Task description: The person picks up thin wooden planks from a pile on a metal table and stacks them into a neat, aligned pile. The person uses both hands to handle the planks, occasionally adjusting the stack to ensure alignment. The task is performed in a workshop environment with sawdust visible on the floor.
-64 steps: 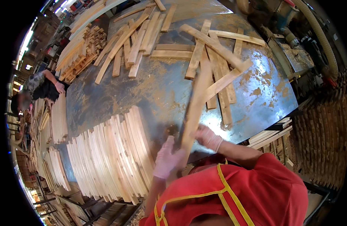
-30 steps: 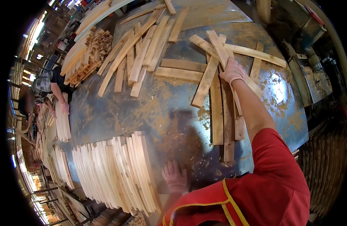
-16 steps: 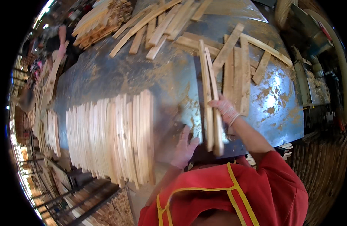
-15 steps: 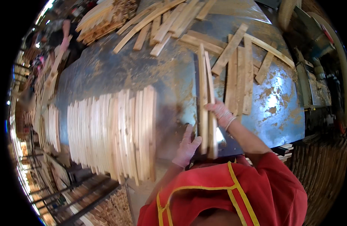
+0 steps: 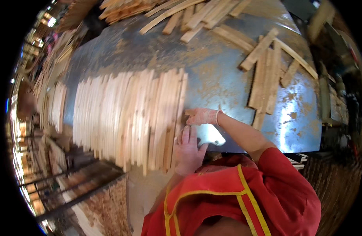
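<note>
A tight row of pale wooden strips (image 5: pixel 110 114) stands side by side at the left of the metal-topped table (image 5: pixel 224 86). My right hand (image 5: pixel 202 116), in a thin pale glove with a white cuff, reaches left with its fingertips against the right side of the row. It does not appear to be wrapped round a strip. Just below it, my left hand (image 5: pixel 190 151) lies with fingers stretched and thumb apart, beside the near right end of the row. The last strips on that side are slightly blurred.
Loose boards (image 5: pixel 259 70) lie crossed at the right of the table, and more boards (image 5: pixel 204 17) at the back. A wood stack (image 5: pixel 126 10) stands far left. Sawdust patches the tabletop. Black metal rails (image 5: pixel 71 200) run at the lower left, with stacked wood (image 5: pixel 106 208) beyond.
The two strips in my right hand have gone left to the row's right end and are no longer held upright in the hand. Both hands moved left. The view shifted too.
</note>
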`<state>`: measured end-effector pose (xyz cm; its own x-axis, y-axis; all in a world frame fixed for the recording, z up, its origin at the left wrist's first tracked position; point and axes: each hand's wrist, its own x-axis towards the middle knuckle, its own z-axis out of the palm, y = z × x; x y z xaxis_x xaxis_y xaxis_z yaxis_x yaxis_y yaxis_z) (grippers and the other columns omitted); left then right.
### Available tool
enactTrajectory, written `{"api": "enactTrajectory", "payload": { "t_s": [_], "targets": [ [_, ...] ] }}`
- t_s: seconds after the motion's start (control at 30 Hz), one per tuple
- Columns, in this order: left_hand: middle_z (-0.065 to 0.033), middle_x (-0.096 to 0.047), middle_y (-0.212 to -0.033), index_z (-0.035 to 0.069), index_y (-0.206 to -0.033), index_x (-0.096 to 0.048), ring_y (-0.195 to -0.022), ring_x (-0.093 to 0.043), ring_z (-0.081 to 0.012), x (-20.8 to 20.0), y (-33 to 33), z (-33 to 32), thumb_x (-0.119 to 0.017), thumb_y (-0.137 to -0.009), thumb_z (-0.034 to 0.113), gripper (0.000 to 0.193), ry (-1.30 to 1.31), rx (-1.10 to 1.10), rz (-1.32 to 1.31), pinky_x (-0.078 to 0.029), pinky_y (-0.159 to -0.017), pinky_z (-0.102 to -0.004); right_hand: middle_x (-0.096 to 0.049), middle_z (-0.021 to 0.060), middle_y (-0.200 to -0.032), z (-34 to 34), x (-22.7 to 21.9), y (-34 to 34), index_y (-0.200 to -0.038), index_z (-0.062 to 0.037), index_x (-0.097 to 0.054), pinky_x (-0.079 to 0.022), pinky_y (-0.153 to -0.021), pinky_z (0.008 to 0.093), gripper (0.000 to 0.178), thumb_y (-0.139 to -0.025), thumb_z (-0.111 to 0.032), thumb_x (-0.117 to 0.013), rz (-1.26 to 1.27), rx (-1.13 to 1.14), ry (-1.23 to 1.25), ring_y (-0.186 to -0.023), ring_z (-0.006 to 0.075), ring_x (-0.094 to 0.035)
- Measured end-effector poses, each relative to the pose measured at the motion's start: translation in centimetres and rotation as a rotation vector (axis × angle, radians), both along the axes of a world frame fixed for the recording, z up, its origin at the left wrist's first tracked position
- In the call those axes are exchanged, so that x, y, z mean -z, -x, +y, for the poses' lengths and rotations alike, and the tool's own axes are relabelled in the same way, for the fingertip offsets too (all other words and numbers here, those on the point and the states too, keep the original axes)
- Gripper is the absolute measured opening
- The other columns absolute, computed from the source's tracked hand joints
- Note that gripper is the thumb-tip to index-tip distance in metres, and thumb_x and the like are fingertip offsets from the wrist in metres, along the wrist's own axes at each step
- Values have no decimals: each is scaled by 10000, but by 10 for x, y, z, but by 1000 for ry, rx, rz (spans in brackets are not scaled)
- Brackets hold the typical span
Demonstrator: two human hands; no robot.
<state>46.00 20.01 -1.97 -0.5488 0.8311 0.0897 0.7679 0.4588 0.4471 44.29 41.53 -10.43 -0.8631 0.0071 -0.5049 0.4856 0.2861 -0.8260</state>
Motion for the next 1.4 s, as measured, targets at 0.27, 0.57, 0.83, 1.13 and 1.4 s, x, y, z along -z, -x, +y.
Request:
{"api": "enactTrajectory", "payload": {
  "t_s": [0.27,0.57,0.83,1.13,1.4],
  "targets": [
    [-172,-546,-1444,56,-1453,-534,-1339,-524,-398,14,-8,69,-865,-750,268,806,26,198,-2,-439,-1089,-536,-577,57,-1492,272,-63,-81,-1526,-191,-496,-437,-1109,468,686,-905,-305,-765,28,68,-1357,-1408,304,-504],
    [-182,-496,-1522,60,-1545,-463,-1364,-511,-394,28,-14,170,-854,-788,377,909,115,185,137,-400,-1136,-535,-717,38,-1051,196,-36,-96,-1159,-222,-734,-466,-1043,497,273,-889,-263,-738,706,-38,-1153,-1086,289,-657],
    [-187,-521,-1502,96,-1575,-449,-1277,-593,-376,58,3,167,-803,-827,478,911,629,54,-34,-494,-1021,-514,-721,217,-1101,276,16,-221,-1198,19,-639,-552,-923,480,529,-786,-250,-831,-31,1454,-1116,-1021,434,-687],
    [4,-649,-1041,97,-1574,-484,-866,-600,-84,45,6,80,-681,-990,131,617,-70,-162,-1382,-551,-734,-258,-739,112,-1054,182,-9,-188,-1279,-15,-621,-617,-758,400,438,-885,-89,-798,345,1434,366,-896,243,-728],
    [-178,-605,-1403,52,-1508,-533,-1241,-605,-371,34,3,-21,-771,-902,321,704,112,-145,-217,-485,-1028,-495,-684,312,-1272,-57,-4,-77,-1604,-24,-329,-526,-1041,451,852,-932,-373,-721,-190,431,-190,-1168,421,-680]
  ]
}}
